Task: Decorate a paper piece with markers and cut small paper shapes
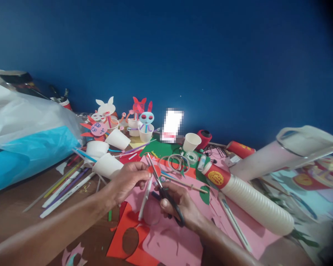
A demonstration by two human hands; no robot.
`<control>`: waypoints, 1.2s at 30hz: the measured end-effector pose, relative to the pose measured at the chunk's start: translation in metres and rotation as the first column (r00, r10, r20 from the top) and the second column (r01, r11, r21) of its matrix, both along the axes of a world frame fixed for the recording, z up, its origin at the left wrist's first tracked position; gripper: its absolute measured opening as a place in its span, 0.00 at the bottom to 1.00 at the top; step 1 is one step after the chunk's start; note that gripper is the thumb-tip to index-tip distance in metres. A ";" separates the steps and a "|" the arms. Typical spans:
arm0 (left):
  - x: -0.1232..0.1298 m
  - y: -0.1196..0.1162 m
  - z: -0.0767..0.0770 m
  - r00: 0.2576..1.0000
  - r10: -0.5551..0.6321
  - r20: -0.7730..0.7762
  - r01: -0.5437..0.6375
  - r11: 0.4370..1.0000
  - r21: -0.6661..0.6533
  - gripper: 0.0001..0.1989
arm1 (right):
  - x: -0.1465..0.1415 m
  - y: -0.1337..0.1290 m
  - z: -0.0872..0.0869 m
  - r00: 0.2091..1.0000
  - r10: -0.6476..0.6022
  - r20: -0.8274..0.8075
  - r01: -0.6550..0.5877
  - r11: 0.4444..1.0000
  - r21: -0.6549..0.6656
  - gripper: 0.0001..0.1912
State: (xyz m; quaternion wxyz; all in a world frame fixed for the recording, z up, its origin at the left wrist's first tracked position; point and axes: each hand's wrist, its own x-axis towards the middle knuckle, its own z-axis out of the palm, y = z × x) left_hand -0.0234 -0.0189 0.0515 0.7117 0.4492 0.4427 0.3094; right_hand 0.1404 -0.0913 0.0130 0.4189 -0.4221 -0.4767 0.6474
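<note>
My right hand (180, 203) has its fingers wrapped round the dark handles of a pair of scissors (157, 176). The blades point up and away, slightly parted. My left hand (133, 179) pinches a small red paper piece (155, 170), which lies against the blades. Below my left fingers slants a slim white stick (145, 199); whether it is held or lying on the paper, I cannot tell. Under both hands are pink paper (172, 240) and red-orange paper (119, 236) with a round hole cut out.
Paper cups (118, 139) and paper-animal cup figures (146, 122) stand at the back. Markers (63, 188) and a plastic bag (30, 136) are left. On the right lie a cup stack (255, 201), a craft knife (234, 221) and tape rolls (178, 163). A blue wall (166, 55) rises behind.
</note>
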 end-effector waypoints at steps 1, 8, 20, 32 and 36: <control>0.000 0.000 0.000 1.000 -0.005 -0.004 0.005 1.000 0.003 0.04 | 0.000 0.000 -0.001 1.000 -0.004 0.005 0.004 1.000 -0.002 0.22; -0.003 0.004 -0.004 0.998 -0.054 -0.028 0.055 0.998 0.018 0.04 | 0.000 0.000 -0.003 0.999 -0.026 0.024 0.028 0.998 -0.056 0.24; -0.011 0.012 -0.008 0.987 -0.107 -0.123 0.116 0.991 0.069 0.03 | 0.000 0.001 -0.006 0.996 -0.032 0.081 0.037 0.997 -0.069 0.24; 0.001 0.000 -0.008 0.995 -0.056 0.081 0.061 0.996 -0.059 0.06 | -0.003 -0.001 -0.006 0.992 -0.124 0.013 0.124 0.992 -0.008 0.23; 0.004 -0.005 -0.011 0.994 -0.005 0.114 0.013 0.998 -0.066 0.06 | -0.007 -0.002 -0.008 0.992 -0.128 -0.015 0.128 0.992 -0.008 0.24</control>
